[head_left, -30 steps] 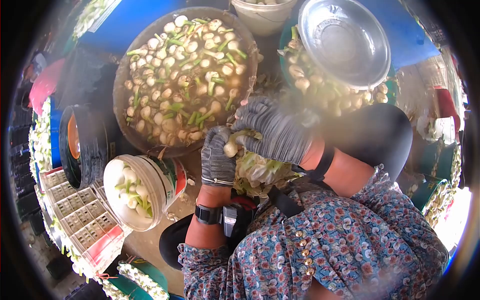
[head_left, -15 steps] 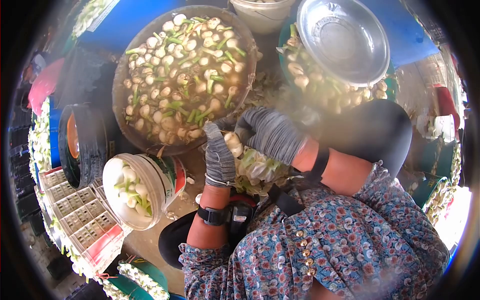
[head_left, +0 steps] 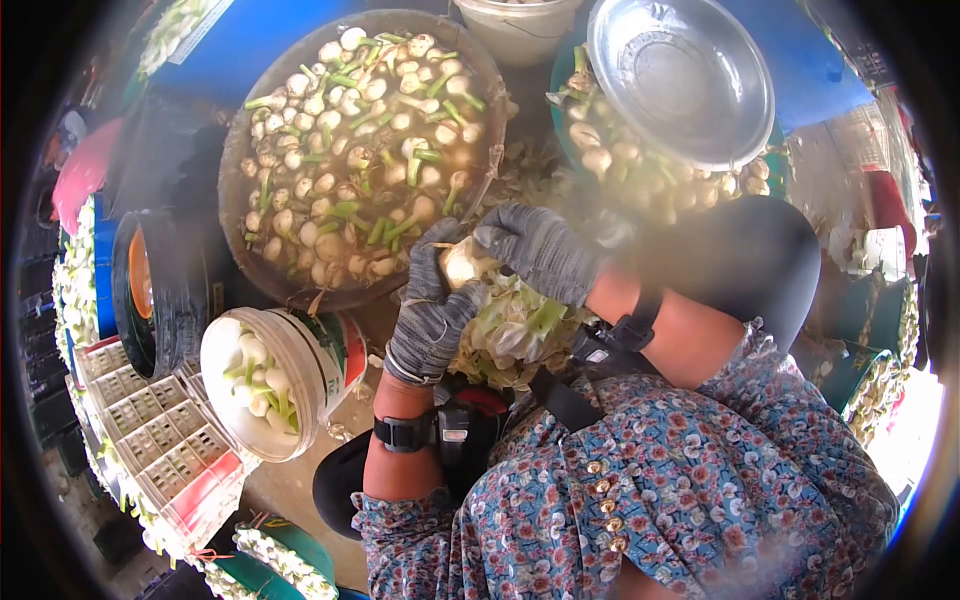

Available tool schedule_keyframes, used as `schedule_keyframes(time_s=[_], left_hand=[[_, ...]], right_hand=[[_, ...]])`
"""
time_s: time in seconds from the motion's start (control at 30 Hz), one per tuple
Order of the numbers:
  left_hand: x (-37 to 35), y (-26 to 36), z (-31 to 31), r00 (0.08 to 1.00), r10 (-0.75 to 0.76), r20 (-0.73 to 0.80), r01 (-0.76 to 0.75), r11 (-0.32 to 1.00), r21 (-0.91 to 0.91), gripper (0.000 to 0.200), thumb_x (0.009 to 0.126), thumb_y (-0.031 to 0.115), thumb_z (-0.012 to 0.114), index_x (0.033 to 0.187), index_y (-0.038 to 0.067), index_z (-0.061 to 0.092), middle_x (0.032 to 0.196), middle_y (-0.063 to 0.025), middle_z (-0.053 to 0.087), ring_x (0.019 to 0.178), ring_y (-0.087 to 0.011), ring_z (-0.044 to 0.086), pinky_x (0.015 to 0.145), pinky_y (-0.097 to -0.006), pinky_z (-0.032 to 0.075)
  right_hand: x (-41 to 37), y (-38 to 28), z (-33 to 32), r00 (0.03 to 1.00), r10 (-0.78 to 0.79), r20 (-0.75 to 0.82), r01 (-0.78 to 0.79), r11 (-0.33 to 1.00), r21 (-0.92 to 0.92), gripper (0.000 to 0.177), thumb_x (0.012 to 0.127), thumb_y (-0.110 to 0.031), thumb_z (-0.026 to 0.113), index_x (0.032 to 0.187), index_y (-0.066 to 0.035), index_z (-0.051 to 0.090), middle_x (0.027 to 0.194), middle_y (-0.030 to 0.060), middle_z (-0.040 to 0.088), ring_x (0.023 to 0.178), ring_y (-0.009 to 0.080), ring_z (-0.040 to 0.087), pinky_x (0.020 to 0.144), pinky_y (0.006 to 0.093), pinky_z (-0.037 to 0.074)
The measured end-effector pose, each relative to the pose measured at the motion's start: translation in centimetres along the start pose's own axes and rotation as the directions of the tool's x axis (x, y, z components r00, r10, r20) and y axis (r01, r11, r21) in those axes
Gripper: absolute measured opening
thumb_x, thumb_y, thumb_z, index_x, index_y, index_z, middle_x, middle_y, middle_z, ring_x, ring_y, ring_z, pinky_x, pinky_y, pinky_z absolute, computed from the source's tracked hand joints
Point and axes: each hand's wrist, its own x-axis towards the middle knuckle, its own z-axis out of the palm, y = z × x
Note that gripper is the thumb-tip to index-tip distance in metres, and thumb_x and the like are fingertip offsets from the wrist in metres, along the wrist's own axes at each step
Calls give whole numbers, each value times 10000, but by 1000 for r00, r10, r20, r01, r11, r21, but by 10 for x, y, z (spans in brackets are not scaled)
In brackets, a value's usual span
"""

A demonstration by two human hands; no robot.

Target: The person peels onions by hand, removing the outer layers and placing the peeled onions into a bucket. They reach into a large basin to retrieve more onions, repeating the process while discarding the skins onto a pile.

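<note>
A pale onion bulb (head_left: 460,265) sits between my two hands, above a pile of loose peeled skins (head_left: 515,335). My left hand (head_left: 430,325), in a grey knitted glove, is wrapped round the bulb from the left and below. Gloved in the same way, my right hand (head_left: 545,252) has its fingers closed at the bulb's right side; what lies under the fingertips is hidden. Just beyond the hands stands a wide tub (head_left: 235,235) of brownish water, full of white bulbs with short green stems.
A white bucket (head_left: 310,400) lies tipped at the left with peeled bulbs inside. Back right, a metal basin (head_left: 685,80) rests over a green tub (head_left: 565,120) of unpeeled bulbs. A white pail (head_left: 520,30) stands behind. Plastic crates (head_left: 160,430) are at far left.
The bulb has turned and shows more of its pale side. My left hand has rolled so that its back shows, and my right fingers have shifted across the bulb's top right.
</note>
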Motion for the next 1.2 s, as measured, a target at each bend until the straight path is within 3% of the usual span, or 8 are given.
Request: schedule_keyframes(time_s=[0.27, 0.47, 0.67, 0.73, 0.83, 0.9, 1.07, 1.2], left_hand=[[1, -8, 6, 947, -318, -40, 307, 936, -171, 644, 842, 132, 691, 1408, 40, 399, 1321, -82, 515, 1207, -182, 489, 1066, -307, 367], [7, -1, 9, 947, 320, 35, -282, 772, 570, 572, 864, 34, 649, 1380, 7, 404, 1281, -130, 533, 1154, -197, 529, 1007, -327, 436], [4, 1, 13, 964, -252, -80, 218, 928, -303, 524, 871, 14, 625, 1355, 16, 425, 1299, -119, 526, 1204, -200, 510, 1034, -339, 418], [8, -2, 9, 997, -36, -71, 35, 999, -17, 511, 879, 19, 623, 1352, 20, 429, 1304, -115, 525, 1222, -197, 500, 1043, -337, 408], [6, -4, 13, 988, 120, -99, -112, 990, 85, 491, 896, 21, 608, 1357, 19, 440, 1313, -115, 527, 1236, -194, 487, 1056, -332, 395], [5, -4, 11, 983, 163, -81, -150, 978, 146, 483, 908, 19, 586, 1368, 15, 440, 1330, -118, 520, 1244, -199, 484, 1061, -331, 392], [3, -3, 15, 988, 58, -144, -49, 997, 64, 468, 890, -33, 582, 1347, 7, 487, 1289, -98, 554, 1145, -171, 550, 979, -296, 459], [6, 9, 9, 970, -138, -202, 136, 990, -20, 455, 845, -41, 647, 1283, 32, 550, 1280, -91, 577, 1088, -165, 601, 854, -278, 516]], right_hand=[[-6, -29, -11, 991, -134, -30, 121, 956, -268, 188, 933, -210, 598, 979, -30, 626, 898, 168, 666, 865, 344, 650, 780, 421, 522], [0, -4, 9, 979, 88, -181, -87, 996, 15, 148, 930, -159, 605, 977, -19, 613, 902, 194, 655, 842, 379, 638, 746, 427, 512], [-4, -18, 2, 974, -47, -220, 29, 996, -83, 208, 920, -184, 612, 1048, -20, 605, 944, 191, 652, 886, 392, 634, 783, 438, 509], [-5, -19, -1, 976, -66, -205, 40, 991, -130, 262, 902, -171, 628, 1117, -23, 602, 1032, 165, 657, 961, 364, 637, 842, 417, 506], [-2, 13, 0, 944, -268, 191, 279, 343, -897, 387, 861, -134, 659, 1222, -31, 566, 1189, 128, 619, 1122, 314, 591, 962, 377, 469], [4, 59, 12, 997, 71, 44, -83, 889, 449, 549, 831, -135, 675, 1337, -13, 500, 1307, 113, 562, 1258, 284, 503, 1069, 335, 393], [3, 14, -27, 988, 21, 153, 84, 756, -649, 604, 838, -214, 685, 1356, 23, 486, 1317, 128, 566, 1227, 300, 523, 1062, 337, 403], [27, 21, -23, 951, 273, 144, -81, 671, -737, 530, 891, -300, 650, 1325, -23, 523, 1323, 143, 574, 1095, 293, 616, 933, 388, 504]])
